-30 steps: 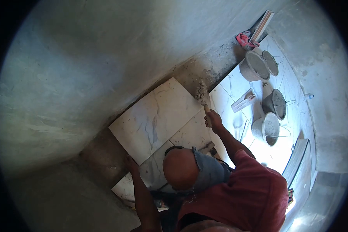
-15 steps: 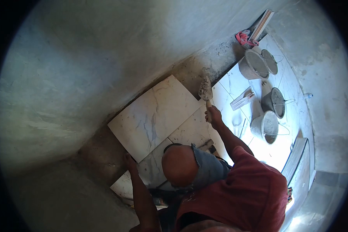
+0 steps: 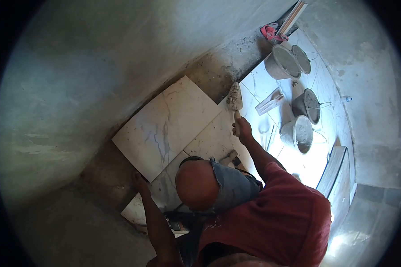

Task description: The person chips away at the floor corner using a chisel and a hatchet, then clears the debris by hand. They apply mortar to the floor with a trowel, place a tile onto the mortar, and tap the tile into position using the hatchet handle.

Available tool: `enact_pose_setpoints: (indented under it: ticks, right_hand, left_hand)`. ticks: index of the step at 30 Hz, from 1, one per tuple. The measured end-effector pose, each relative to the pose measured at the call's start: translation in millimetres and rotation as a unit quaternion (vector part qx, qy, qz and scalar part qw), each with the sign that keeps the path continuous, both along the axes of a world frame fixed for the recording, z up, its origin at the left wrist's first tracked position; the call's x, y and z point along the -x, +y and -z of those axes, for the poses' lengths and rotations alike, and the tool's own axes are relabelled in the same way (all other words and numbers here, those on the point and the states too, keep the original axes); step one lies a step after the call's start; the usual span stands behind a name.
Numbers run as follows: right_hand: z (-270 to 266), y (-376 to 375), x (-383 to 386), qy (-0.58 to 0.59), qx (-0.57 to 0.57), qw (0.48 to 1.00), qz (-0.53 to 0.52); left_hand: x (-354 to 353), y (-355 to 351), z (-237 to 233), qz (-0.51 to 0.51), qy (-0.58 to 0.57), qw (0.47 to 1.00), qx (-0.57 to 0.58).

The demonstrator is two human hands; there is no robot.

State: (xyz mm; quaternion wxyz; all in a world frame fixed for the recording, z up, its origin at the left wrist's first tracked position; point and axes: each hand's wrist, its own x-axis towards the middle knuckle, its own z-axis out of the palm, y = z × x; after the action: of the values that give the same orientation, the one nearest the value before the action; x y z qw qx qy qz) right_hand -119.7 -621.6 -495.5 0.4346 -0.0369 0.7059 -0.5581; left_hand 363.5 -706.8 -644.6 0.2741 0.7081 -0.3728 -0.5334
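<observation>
My right hand (image 3: pixel 243 129) is closed around the handle of a trowel (image 3: pixel 235 97), with grey mortar on part of its blade. The blade points away from me, over the seam between the pale laid tiles and the bare strip of floor. A large white marble-patterned tile (image 3: pixel 167 127) lies at an angle along the wall, with grey veins across it. Beside that tile's near left corner is my left hand (image 3: pixel 140 182), low over the dark bare floor, its fingers loosely stretched out in shadow. My bent knee (image 3: pixel 197 184) hides some of the laid tiles.
Several mortar buckets (image 3: pixel 283 62) stand on the bright tiled floor (image 3: pixel 258 82) to the right. Between them and me lies a pale notched piece (image 3: pixel 269 102). Wood strips (image 3: pixel 292 18) and a red cloth or bag (image 3: pixel 270 32) lie in the far corner. Long boards (image 3: pixel 334 171) lean at right.
The whole view has shifted, so the room appears farther up and left. Against the floor, the trowel has come slightly right and back towards me, and its blade has turned. My left hand stays by the tile corner.
</observation>
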Motion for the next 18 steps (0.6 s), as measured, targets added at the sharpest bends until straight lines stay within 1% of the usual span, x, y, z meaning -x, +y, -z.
enact_pose_setpoints:
  ticks: [1, 3, 7, 10, 11, 13, 14, 15, 16, 17, 18]
  right_hand:
    - [2.4, 4.1, 1.5, 0.0, -0.003, 1.0, -0.001]
    - [7.4, 11.8, 4.4, 0.0, -0.006, 1.0, 0.022]
    - [16.2, 20.5, 12.4, 0.003, -0.012, 0.999, 0.047]
    - [23.8, 23.8, 23.2, 0.035, -0.003, 0.997, 0.066]
    - [25.4, 24.9, 29.8, 0.053, -0.016, 0.996, 0.076]
    - [24.4, 23.8, 40.4, 0.106, -0.06, 0.989, 0.081]
    - [22.5, 23.9, 47.2, 0.142, -0.09, 0.983, 0.078]
    - [30.6, 29.6, 65.3, 0.183, -0.138, 0.972, 0.057]
    - [42.4, 38.1, 83.6, 0.225, -0.186, 0.956, 0.037]
    - [49.0, 45.5, 95.5, 0.399, -0.261, 0.879, 0.021]
    - [53.3, 50.9, 98.2, 0.558, -0.324, 0.764, 0.006]
  left_hand:
    - [1.1, -0.4, -1.5, -0.012, 0.013, 1.0, 0.01]
    - [2.5, -0.8, -5.4, -0.007, 0.002, 1.0, 0.008]
    - [-4.9, 0.0, 13.5, 0.018, -0.02, 1.0, 0.01]
    - [12.3, -2.6, -22.7, -0.008, -0.019, 1.0, -0.012]
    - [14.3, -2.8, -16.7, -0.015, -0.022, 1.0, -0.01]
    - [8.7, -1.7, -8.7, -0.035, 0.03, 0.999, -0.011]
    - [9.3, -2.5, -18.3, -0.05, 0.02, 0.998, -0.008]
    - [17.9, -4.8, -32.8, -0.026, -0.03, 0.999, 0.017]
    - [20.0, -6.4, -41.4, 0.001, -0.08, 0.996, 0.039]
    - [17.4, -6.2, -34.4, -0.007, -0.086, 0.996, 0.039]
    - [16.2, -3.2, -19.5, -0.02, -0.052, 0.998, 0.034]
